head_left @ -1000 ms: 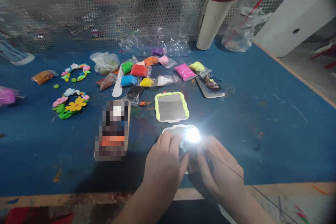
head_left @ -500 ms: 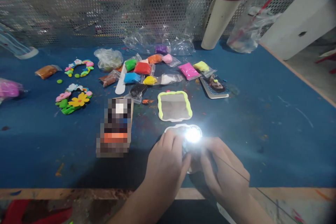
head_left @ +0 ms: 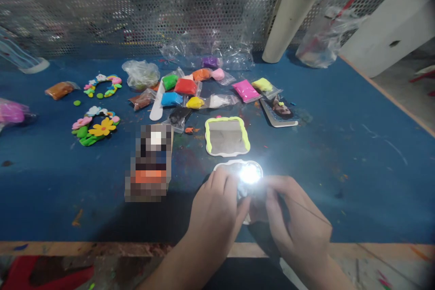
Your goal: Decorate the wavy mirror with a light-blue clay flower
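A small white-rimmed mirror [head_left: 231, 163] with a wavy edge lies near the table's front, a strong glare covering part of it. My left hand [head_left: 217, 201] has its curled fingers and thumb on the mirror's left side, gripping it. On the right, my right hand [head_left: 299, 213] is closed in a pinch beside the mirror's edge. Glare hides what, if anything, is between those fingertips. Just beyond lies a second mirror [head_left: 227, 133] with yellow-green clay along its rim.
Left of my hands stands a blurred-out phone-like object [head_left: 151, 163]. Several clay packets [head_left: 185, 86] and a white stick [head_left: 157, 106] lie behind. Two flower-decorated rings [head_left: 102, 127] are at left. A tumbler [head_left: 292, 18] and a bagged cup [head_left: 319, 50] stand at the back right.
My right hand has shifted slightly to the right, its fingertips drawing a little away from the glare. My left hand stays almost in place on the mirror.
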`<control>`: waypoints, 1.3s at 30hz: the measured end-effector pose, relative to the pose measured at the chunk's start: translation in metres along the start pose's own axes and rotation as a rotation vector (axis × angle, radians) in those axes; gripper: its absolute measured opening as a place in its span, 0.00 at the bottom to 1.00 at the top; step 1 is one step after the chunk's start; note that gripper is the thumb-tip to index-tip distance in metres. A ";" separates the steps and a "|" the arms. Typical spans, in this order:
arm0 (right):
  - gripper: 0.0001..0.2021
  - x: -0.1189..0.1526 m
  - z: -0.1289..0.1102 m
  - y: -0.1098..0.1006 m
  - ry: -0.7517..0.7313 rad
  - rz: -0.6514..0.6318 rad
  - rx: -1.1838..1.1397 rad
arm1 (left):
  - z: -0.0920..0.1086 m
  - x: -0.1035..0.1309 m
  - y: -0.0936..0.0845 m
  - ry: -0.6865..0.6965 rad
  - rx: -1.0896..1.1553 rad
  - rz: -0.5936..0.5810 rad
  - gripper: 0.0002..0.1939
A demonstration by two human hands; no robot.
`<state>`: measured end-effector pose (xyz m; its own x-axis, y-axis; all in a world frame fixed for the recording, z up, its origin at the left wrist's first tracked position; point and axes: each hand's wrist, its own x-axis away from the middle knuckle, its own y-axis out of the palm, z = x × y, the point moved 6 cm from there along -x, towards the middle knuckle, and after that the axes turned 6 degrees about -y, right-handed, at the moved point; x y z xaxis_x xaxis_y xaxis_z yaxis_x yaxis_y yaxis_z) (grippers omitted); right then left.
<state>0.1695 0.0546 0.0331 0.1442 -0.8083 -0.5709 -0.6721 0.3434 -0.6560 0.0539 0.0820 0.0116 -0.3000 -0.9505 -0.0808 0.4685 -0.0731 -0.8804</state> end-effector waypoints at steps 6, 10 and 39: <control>0.09 0.001 0.003 0.003 0.021 -0.015 0.005 | 0.000 0.000 0.000 -0.003 0.004 -0.002 0.15; 0.09 0.000 0.001 0.004 -0.008 -0.037 0.009 | 0.000 0.001 0.001 -0.003 0.001 0.002 0.15; 0.08 0.001 0.000 0.000 -0.034 0.004 0.014 | 0.001 0.000 -0.001 0.023 0.010 0.037 0.15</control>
<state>0.1694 0.0540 0.0323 0.1665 -0.7904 -0.5896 -0.6622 0.3534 -0.6608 0.0545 0.0816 0.0129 -0.3012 -0.9455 -0.1236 0.4878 -0.0414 -0.8720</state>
